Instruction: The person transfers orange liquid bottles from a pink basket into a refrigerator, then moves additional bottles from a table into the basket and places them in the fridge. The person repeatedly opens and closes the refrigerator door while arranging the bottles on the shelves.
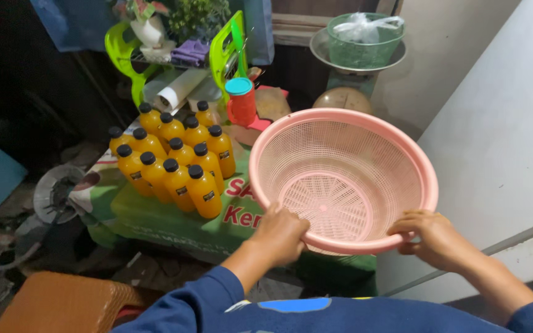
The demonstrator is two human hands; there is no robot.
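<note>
far off to the left, a brown woven stool (63,303) sits low at the bottom edge, and above it dark clutter lies on the floor. next comes a cluster of orange juice bottles (174,161) with black caps, standing upright and packed close together on a green printed sack (155,216). behind them a lime green rack (226,52) holds paper rolls and a purple cloth, and a red jug with a teal lid (240,102) stands just beside the bottles. right of the bottles, the pink plastic colander (342,179) is held tilted above the sack, its slotted bowl open toward the camera. the left hand (279,234) grips its near rim, fingers curled over the edge. the right hand (434,237) clasps the rim on the right side, closed around it too. both arms wear blue sleeves. behind the colander, a green basket (364,46) with a plastic bag rests in the pan of a weighing scale (343,95). a pale wall (501,142) fills the right.
</note>
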